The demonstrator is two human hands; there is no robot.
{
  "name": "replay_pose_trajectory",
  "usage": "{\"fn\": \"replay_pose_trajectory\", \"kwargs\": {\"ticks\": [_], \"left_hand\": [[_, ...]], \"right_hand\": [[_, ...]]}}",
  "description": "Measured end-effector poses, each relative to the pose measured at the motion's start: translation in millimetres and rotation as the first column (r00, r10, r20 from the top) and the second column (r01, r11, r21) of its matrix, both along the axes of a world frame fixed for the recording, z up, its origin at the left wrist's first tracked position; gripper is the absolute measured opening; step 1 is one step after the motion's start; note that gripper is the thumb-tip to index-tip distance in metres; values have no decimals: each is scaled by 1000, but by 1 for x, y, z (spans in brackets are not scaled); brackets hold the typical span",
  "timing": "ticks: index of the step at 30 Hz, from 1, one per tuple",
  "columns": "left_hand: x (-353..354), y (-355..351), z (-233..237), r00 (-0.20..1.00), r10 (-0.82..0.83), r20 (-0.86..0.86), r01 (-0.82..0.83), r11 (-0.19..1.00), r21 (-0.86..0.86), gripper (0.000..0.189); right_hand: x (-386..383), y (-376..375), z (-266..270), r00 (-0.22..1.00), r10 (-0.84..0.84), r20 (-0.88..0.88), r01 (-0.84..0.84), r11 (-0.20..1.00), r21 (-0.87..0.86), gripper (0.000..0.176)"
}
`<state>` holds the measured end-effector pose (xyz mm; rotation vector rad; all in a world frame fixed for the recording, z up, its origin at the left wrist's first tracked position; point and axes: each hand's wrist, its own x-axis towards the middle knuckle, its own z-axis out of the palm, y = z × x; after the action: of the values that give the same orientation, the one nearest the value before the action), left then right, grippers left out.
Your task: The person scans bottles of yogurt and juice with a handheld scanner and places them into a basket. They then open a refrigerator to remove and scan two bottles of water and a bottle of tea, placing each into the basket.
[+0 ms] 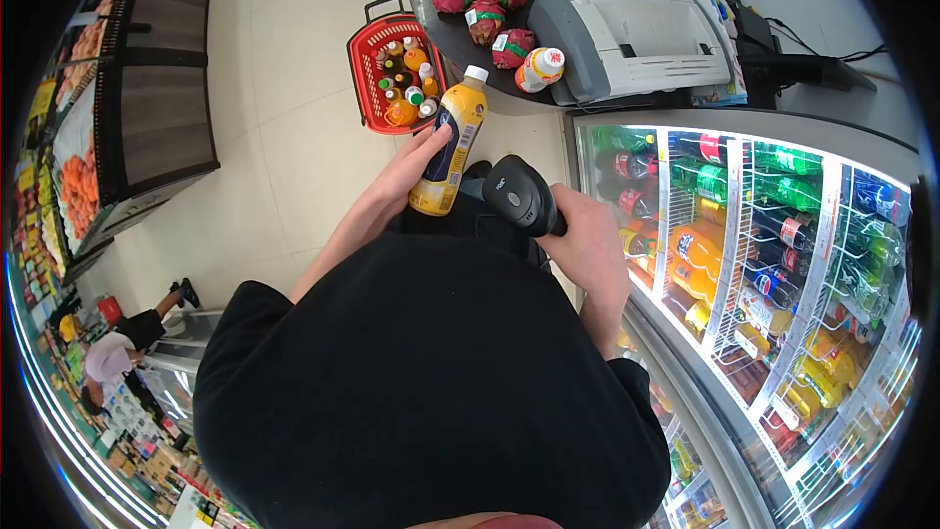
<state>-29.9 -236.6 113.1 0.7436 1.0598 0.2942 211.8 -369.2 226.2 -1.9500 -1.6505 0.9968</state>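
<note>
My left hand (419,159) is wrapped round a yellow juice bottle (452,152) with a white cap and a dark label. The bottle tilts slightly to the right, and its printed barcode side faces up toward me. A black handheld barcode scanner (519,194) is gripped in my right hand (586,235), just right of the bottle and apart from it. The scanner's front end points toward the bottle. Most fingers of both hands are hidden behind what they hold.
A red shopping basket (360,73) with several bottles stands ahead. Dragon fruits (486,20), a white bottle (540,70) and a grey-white printer (636,44) sit on the dark counter. A lit drinks fridge (720,304) stands close at right. A person (110,358) is far left.
</note>
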Motion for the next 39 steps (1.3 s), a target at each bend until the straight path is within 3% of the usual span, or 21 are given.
{"fn": "replay_pose_trajectory", "kwargs": {"ticks": [6,9,12,17,22,25,29,33,39], "left_hand": [[1,0,4,1000,11,23,-11,1000,-2,59],[1,-1,8,1000,12,17,-12,1000,7,59],[2,-2,18,1000,5,26,-6,1000,22,58],[3,-7,39,998,13,54,-16,998,60,52],[1,-14,60,998,-60,-10,59,932,356,50],[2,-17,86,999,-38,35,22,926,378,58],[-3,-20,97,991,-40,131,-17,913,408,68],[-8,-12,109,974,-68,218,-29,910,413,71],[-23,21,120,965,-207,160,101,861,499,72]], "right_hand": [[-2,1,1,1000,3,17,-4,1000,18,27],[4,1,1,982,80,-173,-84,996,-12,31],[15,1,-12,831,198,-520,-201,978,52,37],[29,9,-18,758,243,-606,-319,948,-19,42],[37,13,-42,594,344,-727,-373,919,131,46],[35,4,-73,463,299,-835,-320,934,158,53],[32,-16,-99,382,238,-893,-118,971,208,62],[21,-4,-84,82,179,-981,-153,974,165,58],[4,8,-58,135,232,-963,-200,959,203,47]]}}
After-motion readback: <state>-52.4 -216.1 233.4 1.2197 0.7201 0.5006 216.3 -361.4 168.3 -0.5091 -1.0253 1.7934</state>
